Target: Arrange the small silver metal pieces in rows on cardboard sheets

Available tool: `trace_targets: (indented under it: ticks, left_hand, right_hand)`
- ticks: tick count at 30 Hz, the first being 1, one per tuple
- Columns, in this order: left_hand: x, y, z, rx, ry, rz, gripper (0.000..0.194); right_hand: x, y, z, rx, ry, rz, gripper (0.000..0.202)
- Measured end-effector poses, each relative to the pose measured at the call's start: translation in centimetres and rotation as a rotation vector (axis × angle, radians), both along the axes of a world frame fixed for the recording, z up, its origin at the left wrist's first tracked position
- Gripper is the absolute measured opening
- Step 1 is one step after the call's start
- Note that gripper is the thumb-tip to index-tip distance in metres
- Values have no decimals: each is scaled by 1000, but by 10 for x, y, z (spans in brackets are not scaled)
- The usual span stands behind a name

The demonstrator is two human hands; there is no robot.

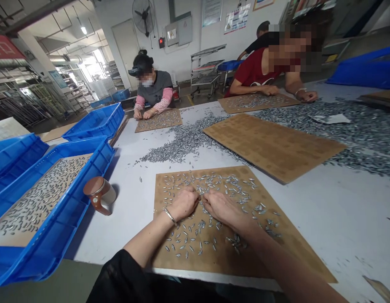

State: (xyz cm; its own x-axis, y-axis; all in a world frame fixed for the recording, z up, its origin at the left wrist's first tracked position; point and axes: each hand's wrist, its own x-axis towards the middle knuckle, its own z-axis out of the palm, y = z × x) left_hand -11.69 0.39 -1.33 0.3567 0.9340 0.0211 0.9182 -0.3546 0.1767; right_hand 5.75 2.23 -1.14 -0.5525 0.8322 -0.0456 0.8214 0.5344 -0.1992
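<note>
A brown board [214, 259] lies on the white table in front of me, with many small silvery metal pieces [201, 225] scattered over it. My left hand [185, 203], with a bangle at the wrist, is over the upper middle of the board, fingers closed and pinched. Close on its right, my right hand [222, 207] is also closed, its fingertips nearly meeting the left ones among the pieces. Whatever either hand holds is too small to make out.
Blue trays [84, 198] stand at the left, beside a lidded brown mug [102, 194]. Beyond my board are a heap of metal pieces [179, 141] and a bare board [273, 145]. Other people work across the table at boards.
</note>
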Motion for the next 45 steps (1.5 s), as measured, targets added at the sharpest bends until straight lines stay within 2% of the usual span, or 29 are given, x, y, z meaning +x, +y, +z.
trace_targets:
  ticks: [3, 5, 11, 14, 16, 19, 24, 32, 36, 42, 45]
  left_hand:
    - [8, 7, -5, -8, 17, -17, 20]
    - [7, 9, -2, -5, 19, -22, 19]
    - [-27, 7, 24, 23, 6, 36, 22]
    - [-40, 1, 32, 26, 19, 60, 25]
    - [-39, -5, 30, 10, 33, 42, 23]
    - [-26, -10, 20, -10, 59, 8, 21]
    - [-9, -9, 5, -18, 88, 10, 20]
    - [-37, -14, 21, 24, 2, 88, 24]
    - [-48, -22, 22, 30, -43, 107, 22]
    - [-55, -38, 25, 45, -108, 102, 24]
    - [-55, -49, 27, 34, -176, 74, 24]
  right_hand:
    - [1, 0, -4, 9, 29, 21, 24]
    - [2, 1, -5, 11, 55, 35, 22]
    - [1, 1, -2, -35, -5, 77, 25]
    - [-1, 2, -3, -44, -7, 77, 26]
    - [-3, 3, -4, -41, -18, 82, 29]
    - [-2, 3, -7, 1, -27, 93, 31]
    - [4, -4, -12, 67, 47, 79, 31]
    - [-9, -27, -23, 70, 12, 223, 30]
    - [-13, -29, -23, 36, -29, 227, 30]
    - [10, -17, -15, 28, 117, 213, 32]
    - [21, -21, -19, 41, 132, 283, 31]
